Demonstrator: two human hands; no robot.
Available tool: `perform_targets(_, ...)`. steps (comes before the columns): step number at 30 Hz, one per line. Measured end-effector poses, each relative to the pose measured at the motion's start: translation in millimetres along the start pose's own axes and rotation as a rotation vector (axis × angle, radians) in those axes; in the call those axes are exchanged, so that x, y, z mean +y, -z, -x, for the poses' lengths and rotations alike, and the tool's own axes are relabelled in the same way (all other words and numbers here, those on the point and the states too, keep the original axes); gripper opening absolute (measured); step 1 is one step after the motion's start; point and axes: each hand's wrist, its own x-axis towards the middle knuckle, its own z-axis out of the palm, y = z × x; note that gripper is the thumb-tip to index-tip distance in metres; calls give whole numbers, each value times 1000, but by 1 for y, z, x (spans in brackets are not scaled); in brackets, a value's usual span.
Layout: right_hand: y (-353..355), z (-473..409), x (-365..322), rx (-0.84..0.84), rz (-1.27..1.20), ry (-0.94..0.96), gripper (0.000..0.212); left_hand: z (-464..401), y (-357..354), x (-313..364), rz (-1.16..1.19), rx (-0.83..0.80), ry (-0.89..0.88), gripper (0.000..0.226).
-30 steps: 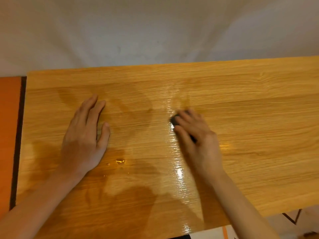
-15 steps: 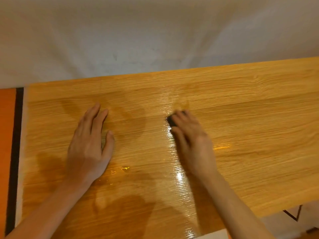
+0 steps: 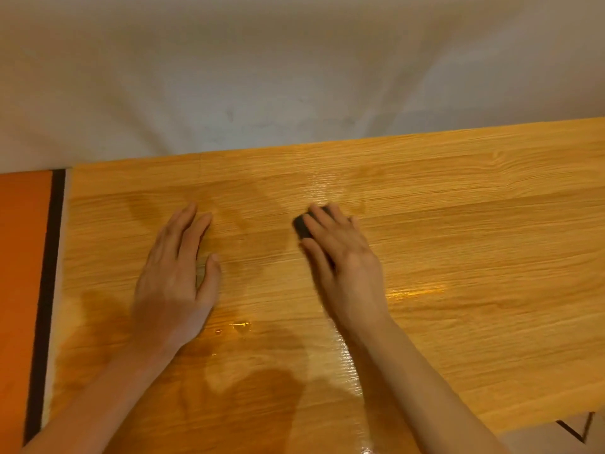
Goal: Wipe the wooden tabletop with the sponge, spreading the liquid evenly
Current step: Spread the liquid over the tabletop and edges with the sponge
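Observation:
My right hand (image 3: pixel 343 257) lies over a small dark sponge (image 3: pixel 300 228) on the wooden tabletop (image 3: pixel 491 224), fingers on top and thumb along its near-left side; only the sponge's left end shows. My left hand (image 3: pixel 176 276) rests flat on the wood to the left, fingers straight, holding nothing. A shiny wet strip (image 3: pixel 348 358) runs from the sponge back under my right forearm. Small amber drops of liquid (image 3: pixel 240 326) sit between my two wrists. Another wet glint (image 3: pixel 415 291) lies right of my right hand.
A pale wall (image 3: pixel 294 77) rises right behind the table's far edge. An orange surface with a dark band (image 3: pixel 23 290) borders the table's left end. The near right corner of the table ends over the floor (image 3: pixel 576 430).
My right hand has slid the sponge a little left and away, toward the far edge. My left hand has stayed flat in place. The view has tilted slightly.

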Motion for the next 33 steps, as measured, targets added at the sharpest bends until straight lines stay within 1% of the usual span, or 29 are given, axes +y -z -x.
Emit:
perform_targets(2, 35, 7, 40, 70, -30, -174, 36, 0, -1, -2, 2, 7, -3, 56)
perform_targets(4, 56, 22, 58, 78, -64, -262, 37, 1, -2, -4, 8, 10, -11, 56)
perform_targets(5, 58, 34, 58, 45, -50, -242, 37, 1, -3, -4, 16, 9, -14, 56)
perform_targets(7, 56, 51, 54, -36, -18, -112, 37, 1, -2, -5, 22, -2, -6, 56)
perform_targets(8, 56, 50, 53, -71, -11, -45, 38, 0, -1, -4, 21, -12, 6, 57)
perform_targets(10, 55, 17, 55, -119, -1, 28, 37, -2, 0, -4, 27, -26, 27, 58)
perform_targets(13, 48, -66, 58, -101, 37, -11, 38, -3, 2, -3, 51, -43, 33, 59)
perform_targets(15, 41, -99, 57, -71, 31, -45, 38, -3, 4, -2, 52, -57, 22, 59)
perform_targets(17, 35, -83, 56, -51, -5, -66, 38, -2, 5, -1, 56, -60, 27, 58)
perform_targets(19, 36, -29, 52, -60, -25, -35, 39, -2, 6, 1, 49, -54, 63, 58)
perform_targets(21, 41, 24, 48, -126, -20, 38, 42, -3, 6, 2, 55, -52, 88, 60)
perform_targets(22, 44, 34, 49, -168, -22, 79, 42, -4, 6, 2, 66, -50, 90, 60)
perform_targets(23, 45, 29, 51, -200, -24, 107, 41, -5, 6, 2, 74, -47, 90, 60)
perform_targets(25, 42, -9, 52, -227, -10, 108, 38, -6, 5, 2, 81, -45, 93, 59)
perform_targets(26, 39, -36, 49, -222, 5, 99, 38, -6, 6, 2, 80, -43, 92, 59)
perform_targets(29, 26, -102, 39, -133, -2, 28, 37, -5, 4, 3, 60, -32, 78, 58)
perform_targets(31, 21, -96, 36, -114, -36, 7, 37, -4, 4, 3, 58, -31, 71, 57)
perform_targets(33, 22, -49, 36, -139, -55, 36, 38, -4, 3, 3, 60, -24, 66, 57)
